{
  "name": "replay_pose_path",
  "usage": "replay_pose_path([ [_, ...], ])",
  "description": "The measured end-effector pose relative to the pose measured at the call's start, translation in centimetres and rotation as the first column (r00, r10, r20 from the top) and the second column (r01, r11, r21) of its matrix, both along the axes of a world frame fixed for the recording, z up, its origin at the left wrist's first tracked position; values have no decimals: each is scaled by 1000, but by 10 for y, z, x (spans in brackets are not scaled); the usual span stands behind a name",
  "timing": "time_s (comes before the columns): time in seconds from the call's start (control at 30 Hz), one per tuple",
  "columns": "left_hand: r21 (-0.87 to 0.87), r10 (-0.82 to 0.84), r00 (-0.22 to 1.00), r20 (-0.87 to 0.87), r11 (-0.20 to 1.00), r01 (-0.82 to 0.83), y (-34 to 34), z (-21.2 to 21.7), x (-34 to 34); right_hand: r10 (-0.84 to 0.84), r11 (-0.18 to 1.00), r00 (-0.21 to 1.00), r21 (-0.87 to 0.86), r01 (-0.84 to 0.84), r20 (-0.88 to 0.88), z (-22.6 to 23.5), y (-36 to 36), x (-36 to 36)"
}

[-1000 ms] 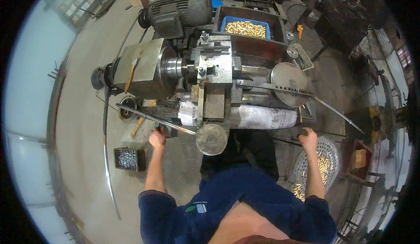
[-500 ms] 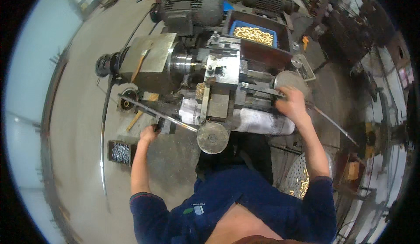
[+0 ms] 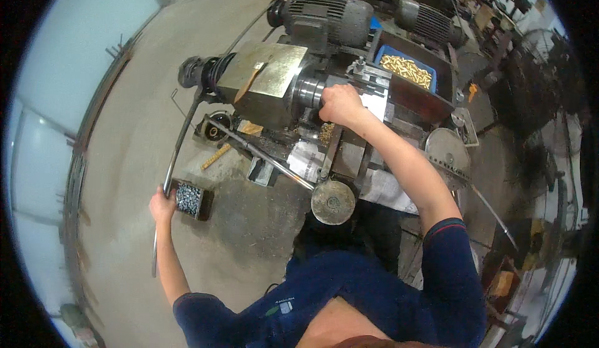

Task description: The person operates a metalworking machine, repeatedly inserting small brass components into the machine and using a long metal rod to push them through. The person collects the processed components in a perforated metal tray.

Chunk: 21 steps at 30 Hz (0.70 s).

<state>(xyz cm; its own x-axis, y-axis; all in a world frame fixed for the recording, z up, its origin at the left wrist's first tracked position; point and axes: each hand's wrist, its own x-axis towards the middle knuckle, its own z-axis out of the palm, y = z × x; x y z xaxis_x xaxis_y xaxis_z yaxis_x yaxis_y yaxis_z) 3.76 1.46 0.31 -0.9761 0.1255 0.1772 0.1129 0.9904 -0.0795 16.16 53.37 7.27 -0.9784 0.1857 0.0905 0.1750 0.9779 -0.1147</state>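
Observation:
My left hand [image 3: 163, 206] is closed round a long metal lever [image 3: 182, 139] that runs down from the left end of a small lathe. My right hand [image 3: 342, 105] is at the lathe's round steel chuck [image 3: 308, 92], its fingers bent in at the front of it. Those fingertips, and whatever they may hold, are hidden behind the hand. Just right of that hand is the tool slide [image 3: 374, 95]. A brush with a wooden handle [image 3: 248, 85] lies on the headstock cover [image 3: 274, 61].
Brass pieces fill a blue tray [image 3: 409, 67] behind the lathe. Small grey metal parts fill a box [image 3: 203, 201] beside my left hand. A second bar [image 3: 262, 154] slants to a round handwheel [image 3: 333, 202] in front of me. Electric motors [image 3: 331, 20] stand behind.
My left hand has moved left from beside the lathe's front and taken hold of the long lever. My right hand has left the slide's right-hand lever and reached in to the chuck. The view has shifted.

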Motion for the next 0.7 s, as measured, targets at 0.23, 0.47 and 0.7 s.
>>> replay_pose_path([
  [0.23,-53,102,995,-8,993,-102,-40,-17,-59,-75,988,997,-131,78,27,12,-10,-1],
  [0.47,70,178,982,57,981,-182,-12,-6,-40,-74,987,994,-150,61,-82,8,-3,5],
  [0.7,155,240,963,120,954,-257,72,1,75,-8,996,995,-87,-1,-101,-4,0,2],
])
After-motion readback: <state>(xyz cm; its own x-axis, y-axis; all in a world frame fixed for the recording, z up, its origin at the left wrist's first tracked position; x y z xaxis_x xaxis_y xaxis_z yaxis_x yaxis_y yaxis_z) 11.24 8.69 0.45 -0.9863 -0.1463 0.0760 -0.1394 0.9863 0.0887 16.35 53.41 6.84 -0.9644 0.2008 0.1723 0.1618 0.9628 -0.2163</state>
